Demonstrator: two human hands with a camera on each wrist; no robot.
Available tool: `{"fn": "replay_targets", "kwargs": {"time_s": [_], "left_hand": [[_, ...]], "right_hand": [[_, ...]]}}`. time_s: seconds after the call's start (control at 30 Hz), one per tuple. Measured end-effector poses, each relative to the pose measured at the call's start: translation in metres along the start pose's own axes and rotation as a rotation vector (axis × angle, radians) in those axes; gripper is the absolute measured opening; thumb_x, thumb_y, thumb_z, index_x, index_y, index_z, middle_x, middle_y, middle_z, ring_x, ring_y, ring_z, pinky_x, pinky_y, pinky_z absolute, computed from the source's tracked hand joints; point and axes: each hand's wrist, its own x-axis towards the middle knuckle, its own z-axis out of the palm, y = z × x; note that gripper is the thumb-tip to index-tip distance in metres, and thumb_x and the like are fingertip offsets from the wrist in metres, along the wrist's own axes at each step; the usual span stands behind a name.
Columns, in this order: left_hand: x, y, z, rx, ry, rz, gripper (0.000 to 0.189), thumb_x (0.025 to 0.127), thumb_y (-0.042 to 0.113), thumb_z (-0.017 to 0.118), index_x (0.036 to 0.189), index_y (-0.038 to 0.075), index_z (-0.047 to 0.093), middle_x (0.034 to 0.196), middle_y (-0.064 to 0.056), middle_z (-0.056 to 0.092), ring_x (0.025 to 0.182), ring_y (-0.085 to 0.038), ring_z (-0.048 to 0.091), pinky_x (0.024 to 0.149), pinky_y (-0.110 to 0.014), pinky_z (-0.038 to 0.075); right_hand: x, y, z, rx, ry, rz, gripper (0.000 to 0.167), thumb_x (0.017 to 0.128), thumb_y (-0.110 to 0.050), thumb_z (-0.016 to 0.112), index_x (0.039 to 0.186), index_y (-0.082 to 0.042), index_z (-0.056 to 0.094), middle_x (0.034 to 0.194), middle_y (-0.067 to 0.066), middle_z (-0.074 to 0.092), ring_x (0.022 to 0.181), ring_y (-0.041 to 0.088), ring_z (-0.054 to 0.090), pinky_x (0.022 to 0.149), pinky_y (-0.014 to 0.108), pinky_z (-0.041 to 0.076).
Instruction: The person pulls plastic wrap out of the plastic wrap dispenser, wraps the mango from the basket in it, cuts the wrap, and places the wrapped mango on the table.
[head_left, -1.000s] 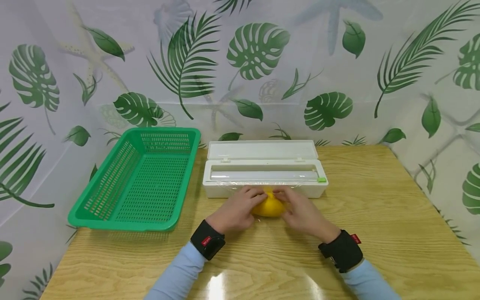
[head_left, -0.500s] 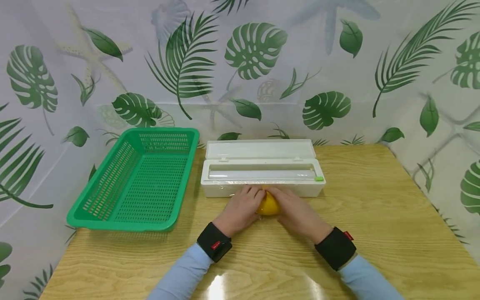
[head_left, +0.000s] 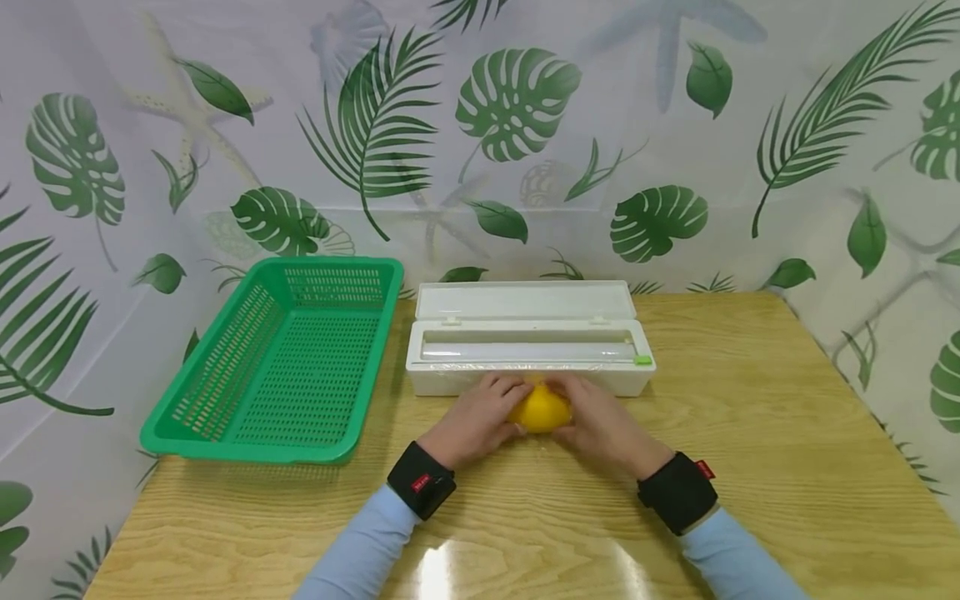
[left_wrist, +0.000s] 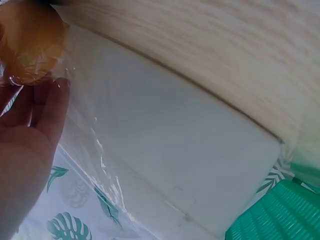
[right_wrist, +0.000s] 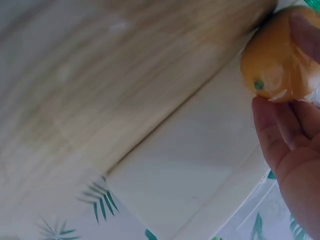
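An orange (head_left: 542,410), yellow in the head view with a green stem end in the right wrist view, is partly wrapped in clear cling film (left_wrist: 100,145). My left hand (head_left: 476,423) holds its left side and my right hand (head_left: 602,427) its right side. The fingers of both hands bend around the far side of the fruit, fingertips against the film. Just behind them stands the white cling film dispenser (head_left: 450,383), lid raised, its roll (head_left: 525,350) showing. Film runs from its front edge toward the orange.
On the left stands a green perforated basket (head_left: 247,451). A small green slider (head_left: 642,360) sits at the dispenser's right end. Behind the wooden table (head_left: 750,417) hangs a leaf-patterned sheet (head_left: 570,233).
Half a second ago my hands were closer together and covered more of the orange. They have since spread slightly apart, and more of the fruit shows. The dispenser stays in place.
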Motion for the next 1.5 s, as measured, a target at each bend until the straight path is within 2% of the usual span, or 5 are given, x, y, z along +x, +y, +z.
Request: {"fn": "replay_targets", "kwargs": {"time_s": [0.3, 0.7, 0.97, 1.2, 1.5], "left_hand": [[0.001, 0.000, -0.004, -0.150, -0.038, -0.105, 0.058, 0.090, 0.031, 0.063, 0.137, 0.006, 0.039, 0.133, -0.007, 0.051, 0.119, -0.019, 0.045, 0.100, -0.029, 0.041], [0.000, 0.000, -0.007, -0.252, -0.086, -0.170, 0.053, 0.096, 0.032, 0.053, 0.137, 0.003, 0.035, 0.134, -0.011, 0.049, 0.121, -0.021, 0.046, 0.100, -0.031, 0.041], [0.002, 0.001, -0.008, -0.307, -0.138, -0.217, 0.054, 0.100, 0.034, 0.045, 0.141, 0.003, 0.030, 0.139, -0.012, 0.046, 0.121, -0.023, 0.047, 0.100, -0.033, 0.042], [0.002, 0.001, -0.004, -0.327, -0.139, -0.248, 0.051, 0.101, 0.033, 0.043, 0.140, 0.003, 0.030, 0.140, -0.012, 0.046, 0.119, -0.024, 0.048, 0.099, -0.033, 0.043], [0.006, -0.004, -0.001, -0.437, -0.108, -0.265, 0.040, 0.100, 0.028, 0.047, 0.125, 0.005, 0.027, 0.120, -0.013, 0.047, 0.103, -0.018, 0.051, 0.092, -0.028, 0.044]], "right_hand": [[0.002, 0.001, -0.008, 0.125, -0.032, -0.006, 0.060, 0.072, -0.008, 0.082, 0.123, 0.000, 0.052, 0.122, 0.015, 0.057, 0.114, 0.030, 0.052, 0.095, 0.045, 0.044], [0.002, 0.008, -0.014, 0.268, -0.116, -0.026, 0.052, 0.080, -0.013, 0.075, 0.126, -0.003, 0.053, 0.124, 0.011, 0.057, 0.111, 0.026, 0.054, 0.091, 0.043, 0.046], [0.001, 0.012, -0.014, 0.275, -0.181, -0.026, 0.049, 0.090, -0.020, 0.064, 0.133, -0.004, 0.049, 0.128, 0.010, 0.057, 0.110, 0.022, 0.055, 0.092, 0.041, 0.046], [0.003, 0.017, -0.011, 0.341, -0.201, -0.013, 0.045, 0.092, -0.020, 0.061, 0.132, -0.006, 0.049, 0.127, 0.009, 0.056, 0.107, 0.019, 0.054, 0.092, 0.040, 0.046], [0.006, 0.025, -0.008, 0.456, -0.212, 0.035, 0.040, 0.093, -0.018, 0.059, 0.130, -0.005, 0.050, 0.128, 0.011, 0.054, 0.109, 0.022, 0.054, 0.090, 0.038, 0.046]]}}
